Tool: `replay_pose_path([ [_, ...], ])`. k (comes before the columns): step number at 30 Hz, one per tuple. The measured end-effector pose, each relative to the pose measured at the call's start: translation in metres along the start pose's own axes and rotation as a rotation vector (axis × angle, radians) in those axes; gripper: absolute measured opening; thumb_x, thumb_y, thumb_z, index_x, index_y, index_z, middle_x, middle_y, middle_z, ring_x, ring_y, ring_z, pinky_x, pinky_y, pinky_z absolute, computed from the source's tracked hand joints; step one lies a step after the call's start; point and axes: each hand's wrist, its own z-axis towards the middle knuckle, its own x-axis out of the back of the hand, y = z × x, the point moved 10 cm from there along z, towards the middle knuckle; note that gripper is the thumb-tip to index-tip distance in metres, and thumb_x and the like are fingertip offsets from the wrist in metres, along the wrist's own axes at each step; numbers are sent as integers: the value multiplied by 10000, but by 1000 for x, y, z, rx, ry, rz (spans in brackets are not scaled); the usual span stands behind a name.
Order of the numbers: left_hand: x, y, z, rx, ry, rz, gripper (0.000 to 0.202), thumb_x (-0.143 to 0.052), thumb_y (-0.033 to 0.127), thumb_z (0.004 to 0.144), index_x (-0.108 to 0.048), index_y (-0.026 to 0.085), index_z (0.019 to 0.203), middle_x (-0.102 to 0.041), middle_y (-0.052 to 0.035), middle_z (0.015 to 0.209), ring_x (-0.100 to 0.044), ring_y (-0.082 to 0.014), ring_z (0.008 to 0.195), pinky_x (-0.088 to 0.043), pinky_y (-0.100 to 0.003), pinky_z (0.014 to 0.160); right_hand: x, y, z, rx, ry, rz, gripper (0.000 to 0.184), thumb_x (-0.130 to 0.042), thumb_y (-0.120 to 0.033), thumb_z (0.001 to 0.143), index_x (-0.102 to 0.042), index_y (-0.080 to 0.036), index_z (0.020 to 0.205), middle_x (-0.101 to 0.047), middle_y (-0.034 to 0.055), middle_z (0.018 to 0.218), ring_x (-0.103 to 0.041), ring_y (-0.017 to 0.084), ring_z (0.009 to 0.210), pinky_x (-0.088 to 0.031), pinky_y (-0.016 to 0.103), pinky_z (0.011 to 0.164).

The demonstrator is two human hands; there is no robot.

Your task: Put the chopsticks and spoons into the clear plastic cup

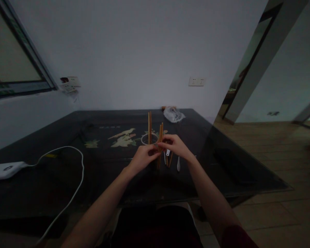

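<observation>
A pair of wooden chopsticks stands nearly upright between my two hands. My right hand pinches them from the right with its fingertips. From the left, the thumb and fingers of my left hand close on the same chopsticks a little lower. Just behind my left hand is a round clear-rimmed cup, partly hidden by it, with another pair of chopsticks upright in it. A metal spoon lies beneath my right hand, beside more chopsticks and a white-handled utensil partly covered by my fingers.
The dark glossy table has a printed bird and flowers. A crumpled plastic bag lies at its back edge. On the left, a white device trails a white cable over the front edge. A dark flat object lies right.
</observation>
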Motion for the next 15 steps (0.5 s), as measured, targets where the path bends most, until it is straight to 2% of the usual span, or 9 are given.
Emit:
replay_pose_path([
  [15, 7, 8, -2, -32, 98, -78, 150, -636, 274, 789, -705, 164, 863, -728, -41, 856, -671, -177, 792, -515, -263, 725, 1, -3, -3, 69, 27, 35, 257, -665, -409, 763, -685, -158, 815, -627, 26, 758, -583, 130, 680, -467, 238, 597],
])
